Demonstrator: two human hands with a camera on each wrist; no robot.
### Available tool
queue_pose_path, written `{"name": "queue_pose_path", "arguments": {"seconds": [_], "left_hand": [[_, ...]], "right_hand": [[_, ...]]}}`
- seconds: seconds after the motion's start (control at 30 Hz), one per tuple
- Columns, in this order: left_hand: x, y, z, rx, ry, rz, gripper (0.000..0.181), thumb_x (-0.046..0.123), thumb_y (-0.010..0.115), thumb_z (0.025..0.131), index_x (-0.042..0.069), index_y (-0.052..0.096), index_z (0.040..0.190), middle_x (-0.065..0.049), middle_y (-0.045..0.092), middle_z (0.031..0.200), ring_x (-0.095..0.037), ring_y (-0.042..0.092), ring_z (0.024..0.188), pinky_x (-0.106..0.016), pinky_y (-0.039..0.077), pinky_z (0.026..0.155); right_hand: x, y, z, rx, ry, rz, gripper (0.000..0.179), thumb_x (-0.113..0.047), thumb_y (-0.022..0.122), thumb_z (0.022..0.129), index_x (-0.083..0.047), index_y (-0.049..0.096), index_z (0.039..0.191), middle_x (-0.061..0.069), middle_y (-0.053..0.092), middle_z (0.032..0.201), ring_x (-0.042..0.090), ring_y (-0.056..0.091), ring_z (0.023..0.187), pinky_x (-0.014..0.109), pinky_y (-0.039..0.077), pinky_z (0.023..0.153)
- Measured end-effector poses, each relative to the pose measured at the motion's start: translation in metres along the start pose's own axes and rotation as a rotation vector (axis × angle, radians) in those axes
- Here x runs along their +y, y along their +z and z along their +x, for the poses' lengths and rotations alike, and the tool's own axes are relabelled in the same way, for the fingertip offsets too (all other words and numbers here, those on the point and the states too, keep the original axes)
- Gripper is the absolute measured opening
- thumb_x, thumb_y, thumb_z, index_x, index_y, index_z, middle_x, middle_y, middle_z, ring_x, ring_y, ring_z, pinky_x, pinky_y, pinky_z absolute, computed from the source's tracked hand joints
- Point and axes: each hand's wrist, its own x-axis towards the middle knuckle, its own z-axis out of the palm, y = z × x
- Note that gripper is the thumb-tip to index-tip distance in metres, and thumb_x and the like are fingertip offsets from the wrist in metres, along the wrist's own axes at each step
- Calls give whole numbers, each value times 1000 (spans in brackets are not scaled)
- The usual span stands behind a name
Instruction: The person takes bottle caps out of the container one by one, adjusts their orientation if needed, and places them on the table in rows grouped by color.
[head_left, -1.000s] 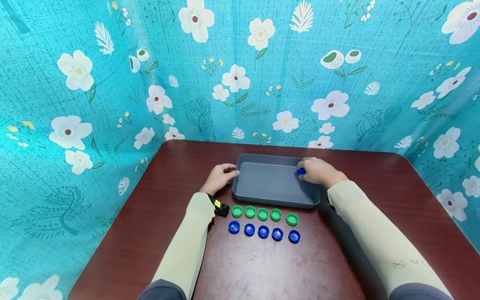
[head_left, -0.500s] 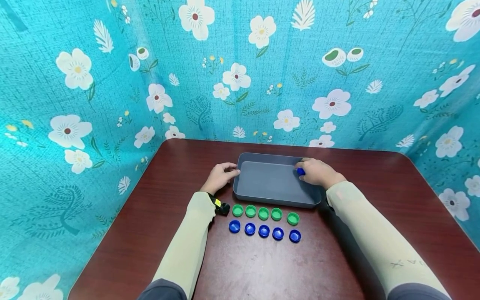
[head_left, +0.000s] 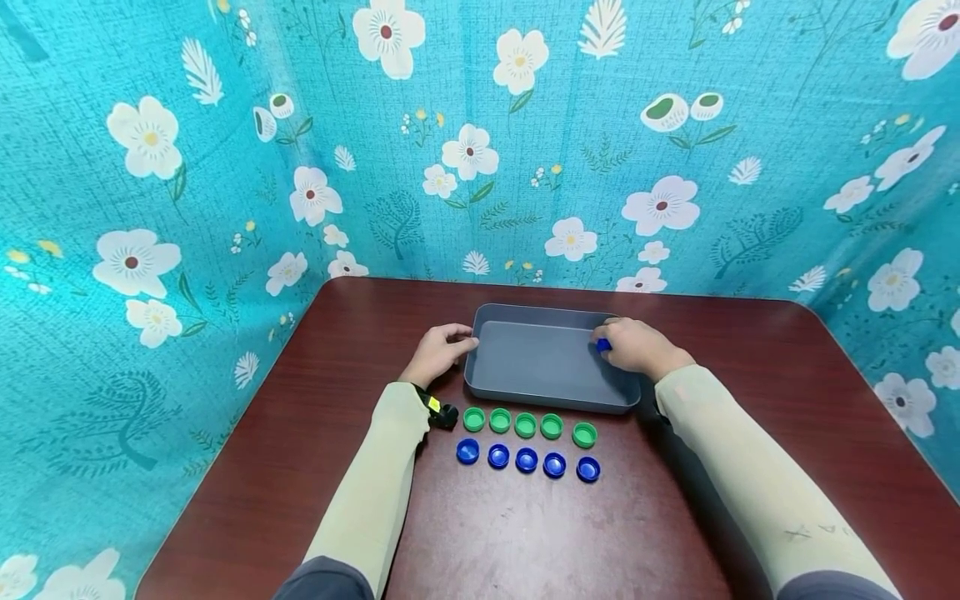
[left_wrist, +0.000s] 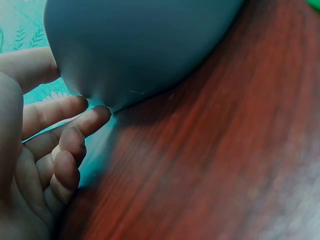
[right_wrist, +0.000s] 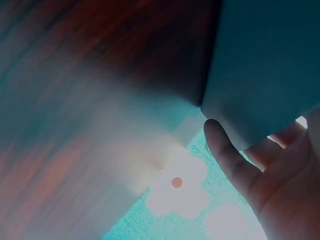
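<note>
A grey rectangular tray (head_left: pixel 551 362) lies on the table between my hands. My left hand (head_left: pixel 437 354) rests at its left side; the thumb reaches the rim, and two fingertips (left_wrist: pixel 97 116) touch the outer wall in the left wrist view. Over the tray's right end, my right hand (head_left: pixel 637 343) pinches a blue bottle cap (head_left: pixel 603 344) between thumb and fingers. The right wrist view hides this cap and shows one finger (right_wrist: pixel 227 155) outside the tray wall. In front of the tray are a row of green caps (head_left: pixel 526 426) and a row of blue caps (head_left: pixel 527 460).
The dark red wooden table (head_left: pixel 495 542) extends toward me and to both sides. A turquoise flowered curtain (head_left: pixel 480 217) hangs behind its far edge and along both sides. A black wrist camera (head_left: pixel 444 415) on my left wrist sits close to the leftmost green cap.
</note>
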Motion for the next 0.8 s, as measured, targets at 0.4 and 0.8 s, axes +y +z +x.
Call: {"name": "queue_pose_path", "arguments": {"seconds": [0.4,0.8], "left_hand": [[0,1,0,12,17,-5,41,39,69,90,13,67,122,-1,65,104,-23,60,69,-35,52,64],[1,1,-1,11,14,-6,42,38,69,91,12,67,123,-1,65,105,-23,60,71,-36,52,65]], "right_hand": [[-1,-4,-15,103,-19,6,31,-13,71,88,-7,70,118,16,62,114,25,63,84,48,54,79],[-9,-8,-27,75,-51,-38,32,-15,73,86,-7,70,117,14,62,106,19,61,73,46,55,76]]}}
